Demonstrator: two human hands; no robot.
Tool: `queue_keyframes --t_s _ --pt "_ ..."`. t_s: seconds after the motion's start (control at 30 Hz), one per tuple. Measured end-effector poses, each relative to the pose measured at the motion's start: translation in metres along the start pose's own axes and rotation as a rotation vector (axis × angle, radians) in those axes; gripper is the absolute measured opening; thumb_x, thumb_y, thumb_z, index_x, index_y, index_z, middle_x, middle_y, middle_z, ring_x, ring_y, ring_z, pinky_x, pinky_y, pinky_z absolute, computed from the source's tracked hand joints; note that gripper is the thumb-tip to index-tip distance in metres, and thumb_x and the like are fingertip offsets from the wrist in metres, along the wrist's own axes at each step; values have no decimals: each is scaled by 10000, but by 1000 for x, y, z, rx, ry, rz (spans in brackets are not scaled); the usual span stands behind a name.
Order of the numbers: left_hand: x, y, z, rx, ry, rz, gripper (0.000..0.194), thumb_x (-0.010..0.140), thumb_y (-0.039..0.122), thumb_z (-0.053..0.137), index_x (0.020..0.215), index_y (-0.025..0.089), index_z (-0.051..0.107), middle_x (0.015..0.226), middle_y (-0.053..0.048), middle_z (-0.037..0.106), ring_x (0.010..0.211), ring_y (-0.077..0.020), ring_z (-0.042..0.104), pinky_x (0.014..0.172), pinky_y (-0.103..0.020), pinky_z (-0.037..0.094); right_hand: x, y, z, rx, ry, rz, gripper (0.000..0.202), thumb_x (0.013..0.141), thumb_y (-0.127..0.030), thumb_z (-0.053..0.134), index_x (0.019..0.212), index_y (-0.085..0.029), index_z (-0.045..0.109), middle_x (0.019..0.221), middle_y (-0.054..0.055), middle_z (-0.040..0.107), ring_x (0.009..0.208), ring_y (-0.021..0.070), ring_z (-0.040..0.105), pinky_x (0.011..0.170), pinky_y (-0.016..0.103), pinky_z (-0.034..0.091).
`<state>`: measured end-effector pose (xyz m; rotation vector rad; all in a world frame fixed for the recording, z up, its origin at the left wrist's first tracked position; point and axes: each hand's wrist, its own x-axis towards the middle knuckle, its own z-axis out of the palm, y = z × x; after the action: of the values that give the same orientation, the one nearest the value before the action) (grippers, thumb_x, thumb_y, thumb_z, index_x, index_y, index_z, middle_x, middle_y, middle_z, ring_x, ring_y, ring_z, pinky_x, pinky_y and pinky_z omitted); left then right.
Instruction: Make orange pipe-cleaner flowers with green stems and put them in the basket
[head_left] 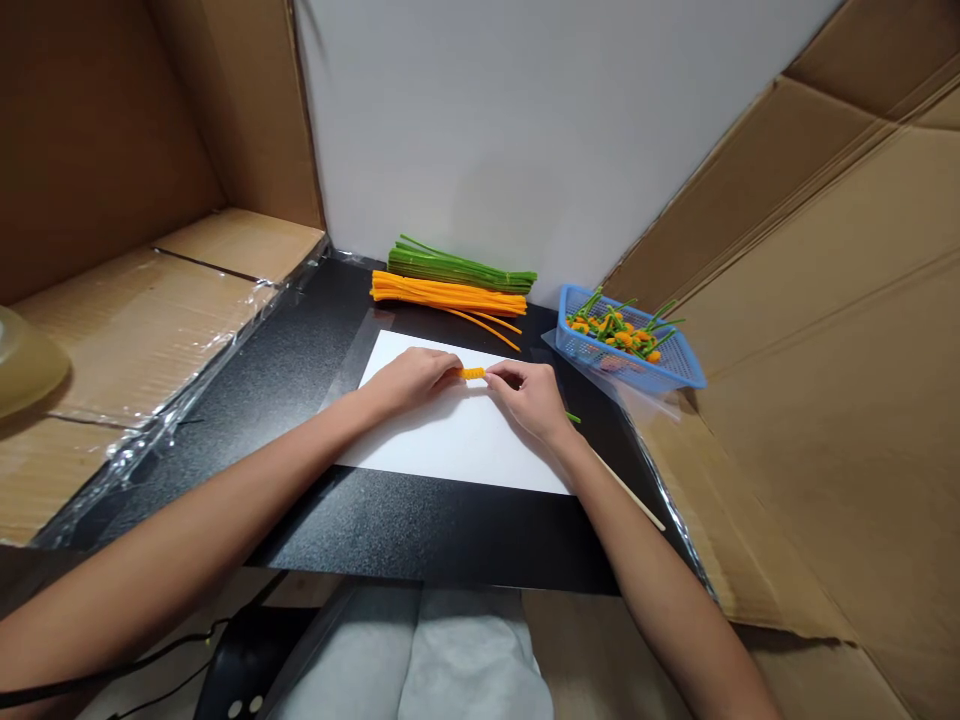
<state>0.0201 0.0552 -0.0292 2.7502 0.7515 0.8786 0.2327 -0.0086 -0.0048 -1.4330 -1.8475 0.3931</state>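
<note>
A small coiled orange piece [472,373] sits between my two hands, above the white sheet [442,435]. The fingers of my left hand [416,378] are closed on its left end. At its right end my right hand [531,395] pinches with thumb and forefinger, the fingertips touching or nearly touching the coil. Behind the sheet lie a bundle of orange stems [450,294] and a bundle of green stems [457,268]. Past my right hand, a short green piece [573,418] shows beside the wrist.
A blue basket [660,376] holding green and orange pieces stands at the back right, partly over a clear plastic sheet. A thin pale stick [630,492] lies beside my right forearm. Cardboard walls [825,330] flank the black table [360,530].
</note>
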Motion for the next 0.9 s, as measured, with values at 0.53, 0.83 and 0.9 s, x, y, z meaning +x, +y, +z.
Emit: queue_keyframes --t_s 0.53,0.83,0.9 --pt "0 -2 -6 26 -30 -63 191 883 175 591 1031 146 707 870 -80 737 710 -178 660 617 -251 442 0 2 -1 -110 13 19 184 852 -264 597 800 -176 750 678 16 683 606 145 568 633 275 403" --pt "0 -12 -2 -111 19 -174 179 875 199 595 987 144 723 848 -67 755 710 -168 675 638 -238 460 0 3 -1 -33 -89 -25 435 830 -300 686 1254 -220 634 1046 70 724 856 197 663 769 315 514" --pt "1 -8 -3 -159 0 -150 182 884 221 593 993 149 720 846 -61 756 710 -161 680 640 -231 464 -2 -1 5 -2 -86 -65 340 853 -301 674 1184 -222 676 1056 69 737 903 205 676 811 327 520"
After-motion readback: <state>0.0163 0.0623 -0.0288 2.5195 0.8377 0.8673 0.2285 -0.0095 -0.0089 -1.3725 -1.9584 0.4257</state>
